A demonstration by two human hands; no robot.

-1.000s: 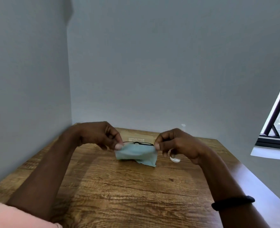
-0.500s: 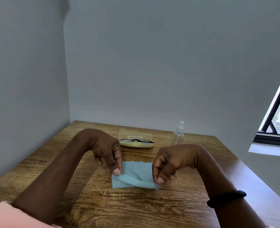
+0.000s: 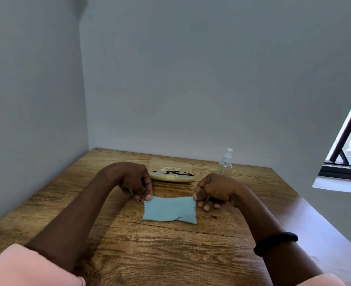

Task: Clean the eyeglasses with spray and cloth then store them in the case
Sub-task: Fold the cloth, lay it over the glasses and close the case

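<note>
Pale-blue cloth [image 3: 169,210] lies on the wooden bench [image 3: 170,254], held taut between my hands. My left grip [image 3: 134,180] pinches its far-left corner, my right grip [image 3: 213,189] its far-right corner (thumb against forefinger each). Beyond them the eyeglasses [image 3: 171,172] rest on the tan case [image 3: 171,178], well apart from both grips, with the spray bottle [image 3: 225,165] to its right.

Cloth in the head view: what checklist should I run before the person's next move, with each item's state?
1. Left hand grip on cloth corner: ok, pinched.
2. Right hand grip on the opposite corner: ok, pinched.
3. Cloth lying smooth: not ok, near right edge bunched.
4. Glasses in case: ok.
5. Case closed: not ok, open.
6. Glasses wiped clean: cannot tell.
</note>
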